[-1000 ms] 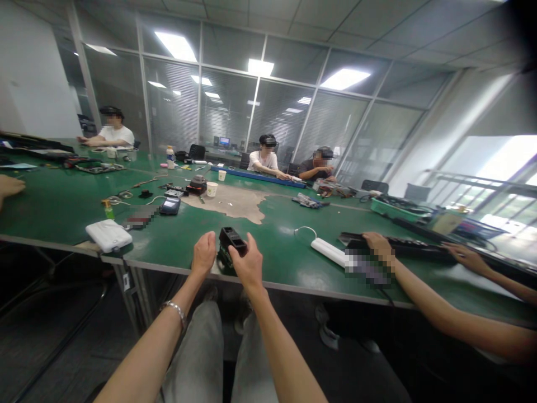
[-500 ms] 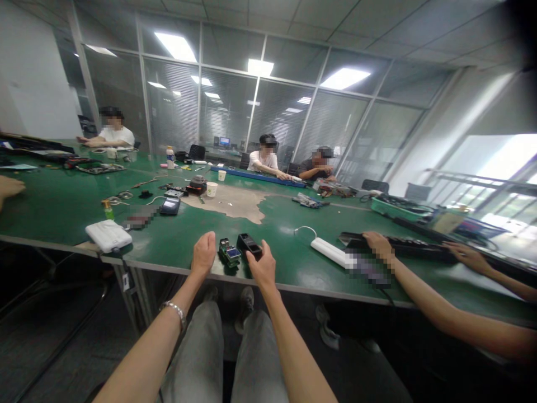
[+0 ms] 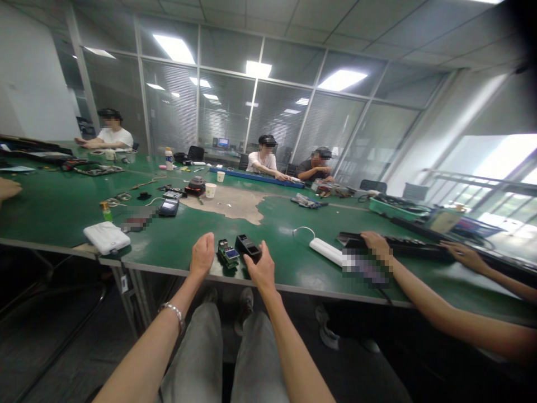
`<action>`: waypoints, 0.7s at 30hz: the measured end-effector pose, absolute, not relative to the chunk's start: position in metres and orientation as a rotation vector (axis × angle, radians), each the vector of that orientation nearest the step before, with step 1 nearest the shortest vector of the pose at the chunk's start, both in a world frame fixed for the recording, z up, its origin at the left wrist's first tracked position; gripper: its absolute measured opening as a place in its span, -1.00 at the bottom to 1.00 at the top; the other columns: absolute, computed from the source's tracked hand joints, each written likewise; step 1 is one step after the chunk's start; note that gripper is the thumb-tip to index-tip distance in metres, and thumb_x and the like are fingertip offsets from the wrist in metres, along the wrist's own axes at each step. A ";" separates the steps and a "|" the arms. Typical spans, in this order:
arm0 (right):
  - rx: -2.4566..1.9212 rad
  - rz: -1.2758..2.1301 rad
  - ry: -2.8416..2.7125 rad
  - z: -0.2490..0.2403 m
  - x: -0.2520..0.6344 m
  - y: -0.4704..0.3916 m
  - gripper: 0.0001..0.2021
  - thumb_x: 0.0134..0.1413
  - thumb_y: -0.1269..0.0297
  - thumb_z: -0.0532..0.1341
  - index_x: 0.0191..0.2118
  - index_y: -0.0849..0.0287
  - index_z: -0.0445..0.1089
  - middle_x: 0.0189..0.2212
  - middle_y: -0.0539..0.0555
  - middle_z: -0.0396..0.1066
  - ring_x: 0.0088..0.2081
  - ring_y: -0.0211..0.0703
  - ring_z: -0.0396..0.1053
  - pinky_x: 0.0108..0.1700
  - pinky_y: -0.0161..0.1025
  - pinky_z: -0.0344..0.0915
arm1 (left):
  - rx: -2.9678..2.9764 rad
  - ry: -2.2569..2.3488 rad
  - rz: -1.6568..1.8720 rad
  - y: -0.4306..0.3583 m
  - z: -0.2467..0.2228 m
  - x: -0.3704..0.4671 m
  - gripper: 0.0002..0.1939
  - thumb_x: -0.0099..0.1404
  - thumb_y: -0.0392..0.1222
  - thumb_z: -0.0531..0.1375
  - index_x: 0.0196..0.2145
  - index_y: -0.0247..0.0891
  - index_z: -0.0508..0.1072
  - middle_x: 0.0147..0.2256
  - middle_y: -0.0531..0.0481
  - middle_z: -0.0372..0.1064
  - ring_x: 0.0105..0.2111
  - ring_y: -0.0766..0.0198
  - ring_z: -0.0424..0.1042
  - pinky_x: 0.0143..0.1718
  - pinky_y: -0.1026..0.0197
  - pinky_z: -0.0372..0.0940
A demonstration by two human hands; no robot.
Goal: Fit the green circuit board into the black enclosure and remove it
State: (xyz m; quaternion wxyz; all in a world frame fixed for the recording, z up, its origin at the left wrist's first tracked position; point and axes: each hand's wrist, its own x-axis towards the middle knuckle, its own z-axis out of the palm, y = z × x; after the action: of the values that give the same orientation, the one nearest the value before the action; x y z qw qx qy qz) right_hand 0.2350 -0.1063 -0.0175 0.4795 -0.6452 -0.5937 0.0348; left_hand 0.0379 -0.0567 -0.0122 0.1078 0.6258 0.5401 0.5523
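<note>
My left hand [image 3: 202,254] is closed with its fingers curled, at the near edge of the green table [image 3: 289,229]. Whether anything is inside it is hidden. Just right of it stands a small green circuit board [image 3: 229,254] with a little blue-tinted screen. My right hand [image 3: 262,267] grips the near right end of a black rectangular plastic casing [image 3: 247,246], thumb in front and the other fingers partly hidden behind. The casing lies at a slant beside the circuit board, with a narrow gap between them.
On the left lie a white box-shaped device [image 3: 107,238], a green-capped bottle [image 3: 107,212] and a dark handheld device [image 3: 169,207]. Right of me is a white strip [image 3: 329,253] with a cable. A co-worker's hand [image 3: 377,246] rests on a long black part. People sit across the table.
The camera view has shifted very slightly. Both hands, the casing and the circuit board keep nearly the same places.
</note>
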 end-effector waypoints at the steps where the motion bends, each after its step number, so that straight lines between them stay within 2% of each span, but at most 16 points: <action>1: -1.584 0.097 -1.444 -0.016 0.235 -0.106 -0.27 -0.01 0.18 0.23 0.25 0.46 0.07 0.09 0.39 0.30 0.12 0.13 0.28 0.13 -0.03 0.19 | 1.842 1.588 1.630 -0.057 -0.012 0.038 -0.59 0.40 -0.02 -0.11 -0.19 -0.22 0.48 -0.17 -0.14 0.48 -0.11 0.15 0.44 -0.02 0.12 0.26; 5: -1.590 0.130 -1.386 -0.005 0.231 -0.107 -0.29 0.00 0.14 0.23 0.22 0.43 0.13 0.03 0.37 0.36 0.06 0.13 0.34 0.07 -0.05 0.26 | 1.843 1.595 1.628 -0.057 -0.012 0.038 -0.59 0.40 -0.02 -0.11 -0.19 -0.23 0.48 -0.18 -0.15 0.48 -0.11 0.15 0.43 -0.03 0.12 0.26; 9: -1.471 0.246 -1.288 0.012 0.218 -0.113 -0.27 -0.03 0.05 0.27 0.22 0.33 0.15 -0.04 0.27 0.44 -0.01 0.05 0.41 0.03 -0.10 0.30 | 1.854 1.615 1.613 -0.057 -0.012 0.038 -0.58 0.40 -0.02 -0.11 -0.18 -0.25 0.47 -0.17 -0.15 0.48 -0.13 0.16 0.44 -0.04 0.13 0.25; 13: -1.381 0.303 -1.301 0.026 0.199 -0.119 -0.27 -0.02 0.06 0.28 0.24 0.28 0.13 -0.10 0.20 0.48 -0.06 0.00 0.45 0.00 -0.14 0.32 | 1.860 1.618 1.603 -0.056 -0.013 0.038 -0.57 0.41 -0.02 -0.13 -0.15 -0.25 0.46 -0.16 -0.16 0.48 -0.12 0.16 0.43 -0.05 0.14 0.25; 21: -1.481 0.193 -1.463 0.027 0.180 -0.124 -0.35 0.03 0.10 0.25 0.19 0.36 0.20 0.06 0.32 0.35 0.09 0.09 0.33 0.11 -0.07 0.25 | 1.863 1.605 1.590 -0.055 -0.013 0.037 -0.54 0.42 -0.01 -0.15 -0.11 -0.26 0.46 -0.12 -0.18 0.47 -0.08 0.13 0.42 -0.01 0.11 0.25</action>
State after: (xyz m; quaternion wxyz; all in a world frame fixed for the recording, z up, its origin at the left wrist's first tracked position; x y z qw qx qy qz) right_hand 0.1800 -0.1242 0.0271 0.5018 -0.6128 -0.6053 0.0800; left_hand 0.0367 -0.0548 -0.0134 0.1065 0.6326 0.5449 0.5399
